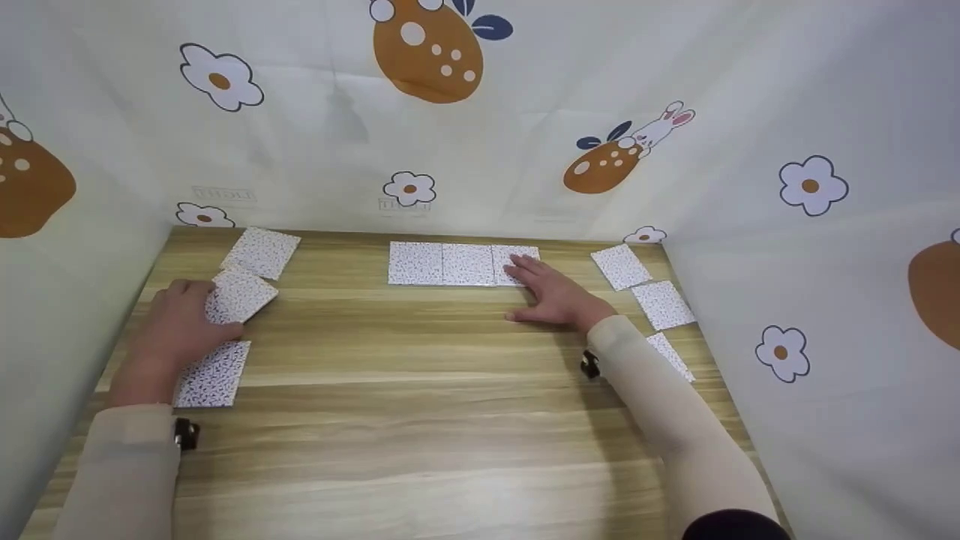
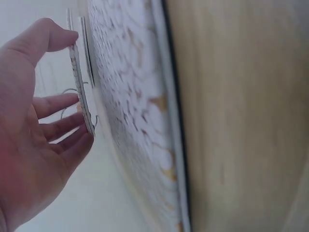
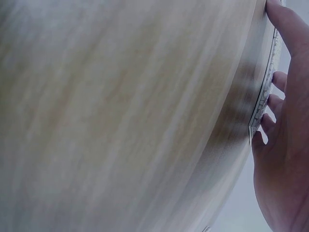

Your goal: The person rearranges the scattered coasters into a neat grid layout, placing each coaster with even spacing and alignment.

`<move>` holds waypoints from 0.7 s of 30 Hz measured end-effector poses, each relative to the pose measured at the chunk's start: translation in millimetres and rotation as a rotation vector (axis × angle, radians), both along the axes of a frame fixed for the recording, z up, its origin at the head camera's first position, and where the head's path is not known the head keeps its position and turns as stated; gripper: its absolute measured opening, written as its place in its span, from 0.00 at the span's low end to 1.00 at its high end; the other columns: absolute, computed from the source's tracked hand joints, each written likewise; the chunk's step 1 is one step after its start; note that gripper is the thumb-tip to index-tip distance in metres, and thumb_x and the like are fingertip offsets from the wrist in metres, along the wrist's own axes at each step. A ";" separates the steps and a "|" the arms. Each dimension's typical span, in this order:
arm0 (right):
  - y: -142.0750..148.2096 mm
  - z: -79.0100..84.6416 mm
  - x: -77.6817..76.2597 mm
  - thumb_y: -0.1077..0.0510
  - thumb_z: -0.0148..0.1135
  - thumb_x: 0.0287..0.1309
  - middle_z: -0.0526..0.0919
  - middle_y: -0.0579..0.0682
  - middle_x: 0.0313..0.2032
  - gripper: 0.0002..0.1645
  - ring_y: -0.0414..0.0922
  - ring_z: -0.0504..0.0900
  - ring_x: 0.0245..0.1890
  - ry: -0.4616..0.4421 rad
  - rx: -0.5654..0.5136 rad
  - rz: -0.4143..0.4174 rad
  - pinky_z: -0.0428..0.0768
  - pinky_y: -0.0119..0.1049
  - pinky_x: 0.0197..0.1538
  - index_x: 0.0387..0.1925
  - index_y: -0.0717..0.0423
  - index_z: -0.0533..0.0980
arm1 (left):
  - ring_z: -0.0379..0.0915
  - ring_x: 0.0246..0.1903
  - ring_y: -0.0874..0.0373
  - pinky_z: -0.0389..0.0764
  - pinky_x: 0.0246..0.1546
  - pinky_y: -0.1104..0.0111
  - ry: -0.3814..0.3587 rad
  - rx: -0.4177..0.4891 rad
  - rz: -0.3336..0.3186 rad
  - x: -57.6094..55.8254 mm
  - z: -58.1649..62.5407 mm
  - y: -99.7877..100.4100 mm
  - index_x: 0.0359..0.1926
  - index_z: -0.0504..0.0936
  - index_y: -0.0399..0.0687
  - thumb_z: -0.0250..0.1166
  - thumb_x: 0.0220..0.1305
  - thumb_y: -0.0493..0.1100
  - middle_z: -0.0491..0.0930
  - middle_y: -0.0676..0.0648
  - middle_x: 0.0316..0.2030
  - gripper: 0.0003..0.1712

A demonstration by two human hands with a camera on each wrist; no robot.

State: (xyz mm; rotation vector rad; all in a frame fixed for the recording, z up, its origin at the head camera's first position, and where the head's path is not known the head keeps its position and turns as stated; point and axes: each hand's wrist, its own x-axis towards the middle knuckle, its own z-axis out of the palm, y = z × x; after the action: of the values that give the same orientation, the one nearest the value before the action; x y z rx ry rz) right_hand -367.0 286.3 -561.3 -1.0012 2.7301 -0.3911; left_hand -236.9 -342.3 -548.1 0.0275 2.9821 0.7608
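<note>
Tile (image 1: pixel 244 294) at left is pinched by left hand (image 1: pixel 174 326); right hand (image 1: pixel 556 296) rests, unclenched, on right end of far tile row (image 1: pixel 466 265); uneven pressure there could push this row crooked.

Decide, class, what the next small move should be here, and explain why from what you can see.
Probably the left hand should carry its speckled square tile towards the three-tile row: that tile is pinched, the row's tiles lie edge to edge, and the right hand touches the row's right-end tile, perhaps steadying it.
</note>
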 end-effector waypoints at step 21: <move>1.9 -2.8 -2.0 0.28 0.72 0.65 0.53 0.57 0.88 0.63 0.59 0.50 0.88 0.011 -0.009 0.009 0.50 0.54 0.88 0.88 0.55 0.59 | 0.64 0.72 0.27 0.66 0.75 0.33 0.098 0.067 -0.318 -19.0 10.3 82.5 0.74 0.73 0.31 0.83 0.54 0.47 0.71 0.29 0.71 0.50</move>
State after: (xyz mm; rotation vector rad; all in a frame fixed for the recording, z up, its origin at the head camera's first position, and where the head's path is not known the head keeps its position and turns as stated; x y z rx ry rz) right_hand -369.1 288.2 -564.2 -1.0204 2.7350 -0.3979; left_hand -255.8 -259.8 -537.7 0.5429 2.9304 0.8374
